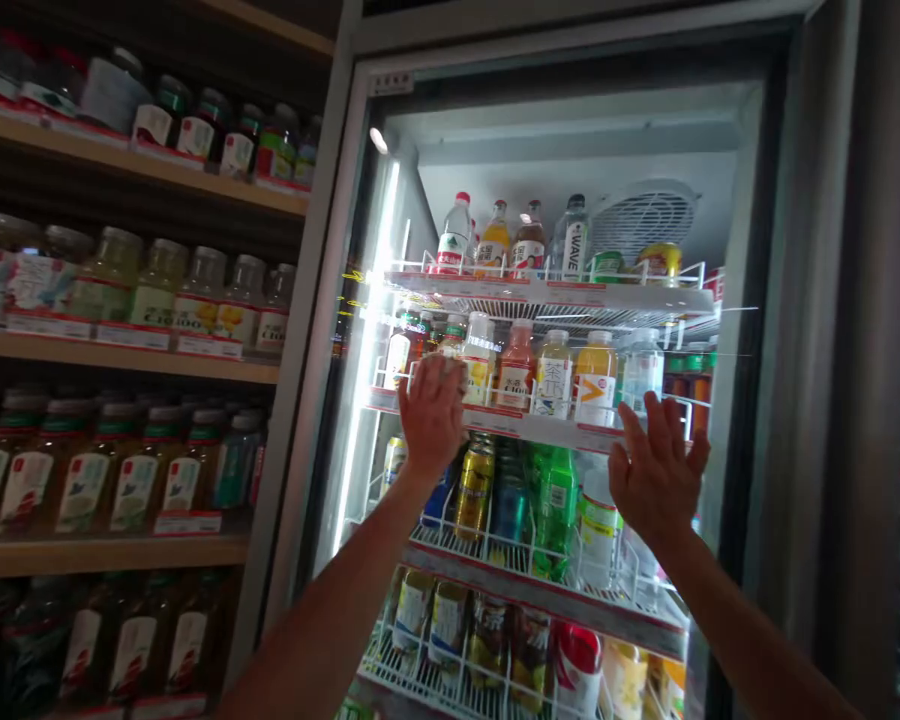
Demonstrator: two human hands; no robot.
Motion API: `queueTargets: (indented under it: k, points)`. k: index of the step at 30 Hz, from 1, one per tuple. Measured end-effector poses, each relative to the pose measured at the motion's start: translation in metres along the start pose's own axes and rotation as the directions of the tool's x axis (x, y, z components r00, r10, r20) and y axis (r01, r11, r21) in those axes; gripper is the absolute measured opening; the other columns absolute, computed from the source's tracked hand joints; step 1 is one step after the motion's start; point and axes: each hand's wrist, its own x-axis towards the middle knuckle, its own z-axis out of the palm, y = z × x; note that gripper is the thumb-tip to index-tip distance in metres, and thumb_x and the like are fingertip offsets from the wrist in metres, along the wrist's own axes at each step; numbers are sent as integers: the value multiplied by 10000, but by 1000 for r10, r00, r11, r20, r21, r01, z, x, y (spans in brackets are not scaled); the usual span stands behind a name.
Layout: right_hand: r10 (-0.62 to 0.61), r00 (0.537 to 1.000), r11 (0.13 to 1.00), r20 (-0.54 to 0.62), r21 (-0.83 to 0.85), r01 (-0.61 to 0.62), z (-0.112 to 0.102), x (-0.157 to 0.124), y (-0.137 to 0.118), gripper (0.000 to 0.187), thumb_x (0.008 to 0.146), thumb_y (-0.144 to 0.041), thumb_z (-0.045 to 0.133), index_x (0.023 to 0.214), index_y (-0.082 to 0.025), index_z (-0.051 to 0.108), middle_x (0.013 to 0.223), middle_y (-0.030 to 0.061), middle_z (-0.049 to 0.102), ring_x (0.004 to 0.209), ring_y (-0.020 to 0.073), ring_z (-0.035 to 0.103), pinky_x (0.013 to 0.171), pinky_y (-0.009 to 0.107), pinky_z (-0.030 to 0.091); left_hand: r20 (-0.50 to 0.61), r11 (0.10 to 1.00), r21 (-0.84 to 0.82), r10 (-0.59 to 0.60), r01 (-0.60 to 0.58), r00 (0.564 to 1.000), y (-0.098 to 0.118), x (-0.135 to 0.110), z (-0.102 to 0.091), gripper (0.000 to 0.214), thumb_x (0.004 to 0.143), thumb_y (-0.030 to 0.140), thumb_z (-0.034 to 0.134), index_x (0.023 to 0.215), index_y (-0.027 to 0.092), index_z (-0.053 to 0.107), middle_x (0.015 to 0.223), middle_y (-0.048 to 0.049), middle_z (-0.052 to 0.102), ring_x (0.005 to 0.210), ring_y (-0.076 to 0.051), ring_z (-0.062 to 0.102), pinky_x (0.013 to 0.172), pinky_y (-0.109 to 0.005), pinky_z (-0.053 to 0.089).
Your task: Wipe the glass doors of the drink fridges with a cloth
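Observation:
Both my hands are raised flat toward a lit drinks fridge [360, 300]. My left hand [431, 412] is open, its fingers stretched up over the second wire shelf [525, 425], in front of a row of bottles. My right hand [656, 470] is open too, fingers spread, at the right end of that shelf near an orange-labelled bottle [594, 380]. Neither hand holds anything. Whether the palms press on a glass door I cannot tell. Below them stand a yellow can [474, 490] and a green bottle [556, 510].
Wooden shelves [120, 352] on the left carry several rows of jars and bottles with price tags. The fridge's top shelf [555, 290] holds bottles and cans beside a fan grille [641, 215]. A grey frame [840, 350] borders the fridge on the right.

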Motion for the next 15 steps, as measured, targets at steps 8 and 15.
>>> queueTargets:
  k: [8,15]
  points:
    - [-82,995,997,-65,-12,81,6,-3,7,521,874,-299,435,1387,-217,388,1475,116,359,1377,281,293,1106,517,178,51,939,-96,336,-330,941,18,-61,-14,404,883,230,402,1270,275,509,1347,-26,525,1378,-181,279,1135,-407,179]
    - [-54,998,998,-44,-23,53,5,-2,6,507,881,-316,423,1378,-223,401,1469,111,370,1378,279,293,1116,507,165,-74,987,51,-149,153,986,-61,-73,-25,408,905,245,382,1286,157,499,1384,-168,454,1353,-252,326,1067,-454,285]
